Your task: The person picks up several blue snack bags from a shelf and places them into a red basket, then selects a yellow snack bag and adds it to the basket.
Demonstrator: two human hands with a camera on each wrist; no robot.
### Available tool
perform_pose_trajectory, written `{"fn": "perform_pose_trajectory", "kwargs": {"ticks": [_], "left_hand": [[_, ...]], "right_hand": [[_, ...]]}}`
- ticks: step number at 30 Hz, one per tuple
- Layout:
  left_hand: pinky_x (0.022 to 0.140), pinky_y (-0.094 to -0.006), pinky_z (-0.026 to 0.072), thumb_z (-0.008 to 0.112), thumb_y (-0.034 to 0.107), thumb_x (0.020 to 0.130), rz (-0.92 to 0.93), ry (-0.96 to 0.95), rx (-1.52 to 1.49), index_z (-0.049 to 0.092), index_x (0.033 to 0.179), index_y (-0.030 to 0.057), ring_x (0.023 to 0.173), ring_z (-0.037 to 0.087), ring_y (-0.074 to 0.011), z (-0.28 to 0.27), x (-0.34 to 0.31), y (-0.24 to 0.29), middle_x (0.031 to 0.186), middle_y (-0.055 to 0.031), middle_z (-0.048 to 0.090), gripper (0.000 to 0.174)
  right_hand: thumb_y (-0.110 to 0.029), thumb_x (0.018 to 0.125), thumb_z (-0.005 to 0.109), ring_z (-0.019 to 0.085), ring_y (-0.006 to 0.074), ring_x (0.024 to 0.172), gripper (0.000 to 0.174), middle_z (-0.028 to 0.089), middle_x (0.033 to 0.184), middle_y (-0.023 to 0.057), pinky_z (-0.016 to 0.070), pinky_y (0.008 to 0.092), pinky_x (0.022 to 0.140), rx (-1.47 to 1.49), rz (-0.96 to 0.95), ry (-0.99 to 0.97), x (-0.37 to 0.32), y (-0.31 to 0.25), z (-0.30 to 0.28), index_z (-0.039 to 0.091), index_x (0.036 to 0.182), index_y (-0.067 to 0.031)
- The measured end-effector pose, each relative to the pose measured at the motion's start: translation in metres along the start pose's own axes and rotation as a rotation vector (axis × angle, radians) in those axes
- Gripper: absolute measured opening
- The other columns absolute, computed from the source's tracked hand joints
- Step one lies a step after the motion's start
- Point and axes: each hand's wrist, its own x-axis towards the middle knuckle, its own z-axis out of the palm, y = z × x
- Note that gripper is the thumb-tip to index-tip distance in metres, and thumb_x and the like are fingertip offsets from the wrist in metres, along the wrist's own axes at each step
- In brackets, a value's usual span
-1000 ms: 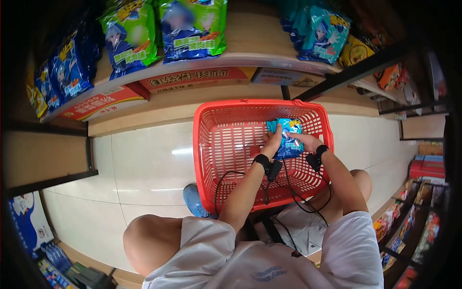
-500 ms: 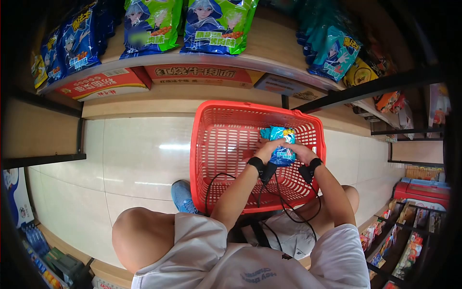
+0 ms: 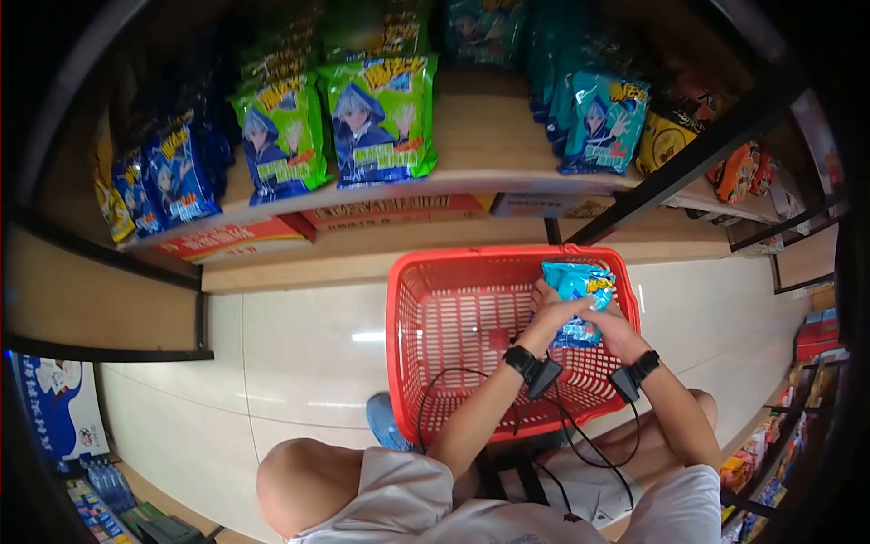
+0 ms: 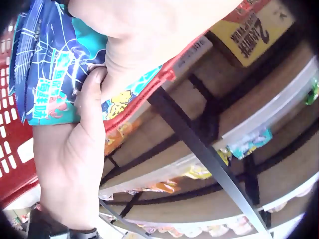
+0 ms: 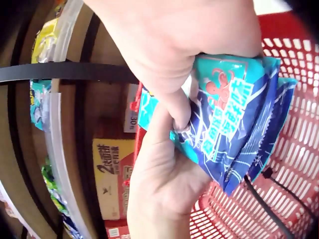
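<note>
Both hands hold a small stack of teal-and-blue snack packets [image 3: 566,283] inside the right part of a red plastic shopping basket [image 3: 396,363]. My left hand [image 3: 555,315] grips the stack from its left side, with the thumb laid over the top packet. From the opposite side my right hand [image 3: 618,332] grips it too, its thumb meeting the left thumb on the front. In the right wrist view, the packets' [image 5: 224,109] crimped ends fan out past the fingers, and a pink octopus print shows on the front one.
Ahead, a shelf carries green packets [image 3: 381,118], blue packets [image 3: 181,172] and more teal packets [image 3: 605,122]. Cartons [image 3: 399,213] stand beneath it. A black shelf post [image 3: 671,163] slants beyond the basket's right corner. Black cables [image 3: 580,435] hang from the wrists across the basket.
The head view has shifted, so the basket and hands sit lower and further right in it, and more of the shelf shows. Both hands still hold the packets in the basket.
</note>
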Motion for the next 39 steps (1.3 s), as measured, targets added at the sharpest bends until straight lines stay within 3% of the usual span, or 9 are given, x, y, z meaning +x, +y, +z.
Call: {"fn": "perform_pose_trajectory", "kwargs": {"ticks": [2, 6, 12, 16, 19, 23, 29, 32, 39], "left_hand": [[0.096, -0.0352, 0.0517, 0.090, 0.027, 0.072, 0.001, -0.162, -0.066, 0.044, 0.136, -0.0027, 0.120, 0.055, -0.0251, 0.001, -0.020, 0.040, 0.129, -0.0168, 0.045, 0.084], [0.105, -0.0373, 0.0447, 0.090, 0.028, 0.071, 0.305, -0.078, 0.216, 0.041, 0.139, -0.0034, 0.126, 0.051, -0.0288, 0.009, -0.003, 0.027, 0.133, -0.0189, 0.044, 0.090], [0.115, -0.0511, 0.0257, 0.090, 0.044, 0.065, 0.554, -0.104, 0.374, 0.017, 0.150, -0.0049, 0.137, 0.034, -0.0435, 0.000, -0.065, 0.110, 0.142, -0.0288, 0.038, 0.123], [0.115, -0.0487, 0.0310, 0.092, 0.037, 0.067, 0.749, -0.058, 0.495, 0.015, 0.151, -0.0055, 0.138, 0.035, -0.0394, -0.008, -0.108, 0.169, 0.144, -0.0277, 0.034, 0.122], [0.110, -0.0433, 0.0408, 0.091, 0.017, 0.071, 0.817, -0.109, 0.318, 0.013, 0.151, -0.0005, 0.133, 0.045, -0.0301, -0.019, -0.131, 0.202, 0.143, -0.0210, 0.040, 0.113], [0.104, -0.0376, 0.0466, 0.089, 0.006, 0.072, 0.942, -0.061, 0.301, 0.019, 0.147, 0.0033, 0.124, 0.053, -0.0216, -0.037, -0.141, 0.259, 0.135, -0.0133, 0.052, 0.102], [0.093, -0.0356, 0.0534, 0.083, 0.011, 0.082, 0.950, 0.024, 0.193, 0.039, 0.139, 0.0023, 0.110, 0.063, -0.0220, -0.074, -0.102, 0.334, 0.124, -0.0129, 0.062, 0.073], [0.094, -0.0352, 0.0527, 0.082, 0.012, 0.083, 0.853, 0.035, 0.265, 0.040, 0.139, 0.0023, 0.109, 0.063, -0.0219, -0.093, -0.079, 0.356, 0.123, -0.0134, 0.063, 0.071], [0.090, -0.0332, 0.0531, 0.084, 0.006, 0.078, 0.912, 0.064, 0.265, 0.035, 0.141, 0.0007, 0.108, 0.063, -0.0215, -0.096, -0.035, 0.344, 0.123, -0.0139, 0.061, 0.080]], "right_hand": [[-0.005, 0.090, 0.067, 0.064, 0.0130, 0.100, 0.042, 0.064, 0.113, 0.0024, 0.0523, 0.0267, 0.078, -0.021, -0.089, -0.009, -0.011, -0.007, 0.004, 0.053, 0.129, -0.0066], [-0.004, 0.091, 0.067, 0.063, 0.0145, 0.105, 0.049, 0.062, 0.120, 0.0041, 0.0522, 0.0283, 0.084, -0.003, -0.237, 0.117, -0.051, -0.043, 0.038, 0.046, 0.135, -0.0059], [-0.006, 0.094, 0.066, 0.060, 0.0141, 0.107, 0.052, 0.057, 0.126, 0.0062, 0.0513, 0.0282, 0.085, -0.153, -0.503, 0.244, -0.091, -0.072, 0.067, 0.039, 0.139, -0.0067], [-0.002, 0.093, 0.067, 0.059, 0.0177, 0.115, 0.053, 0.057, 0.128, 0.0090, 0.0501, 0.0329, 0.096, -0.143, -0.696, 0.256, -0.099, -0.078, 0.077, 0.038, 0.138, -0.0041], [-0.002, 0.086, 0.074, 0.060, 0.0182, 0.113, 0.057, 0.059, 0.124, 0.0098, 0.0508, 0.0348, 0.096, -0.084, -0.824, 0.223, -0.106, -0.105, 0.099, 0.042, 0.133, -0.0024], [-0.003, 0.084, 0.078, 0.060, 0.0203, 0.116, 0.064, 0.057, 0.129, 0.0109, 0.0502, 0.0362, 0.098, 0.017, -0.979, 0.141, -0.092, -0.154, 0.130, 0.040, 0.136, -0.0021], [-0.014, 0.085, 0.079, 0.061, 0.0173, 0.111, 0.066, 0.063, 0.122, 0.0115, 0.0508, 0.0326, 0.094, 0.011, -1.127, 0.014, -0.029, -0.237, 0.170, 0.040, 0.137, -0.0019], [-0.019, 0.082, 0.081, 0.065, 0.0257, 0.111, 0.071, 0.065, 0.120, 0.0153, 0.0515, 0.0375, 0.093, -0.098, -1.191, 0.140, -0.002, -0.256, 0.182, 0.040, 0.137, -0.0010], [-0.018, 0.081, 0.079, 0.059, 0.0391, 0.121, 0.085, 0.058, 0.132, 0.0248, 0.0481, 0.0429, 0.101, -0.147, -1.139, 0.241, 0.049, -0.241, 0.180, 0.030, 0.147, 0.0016]]}}
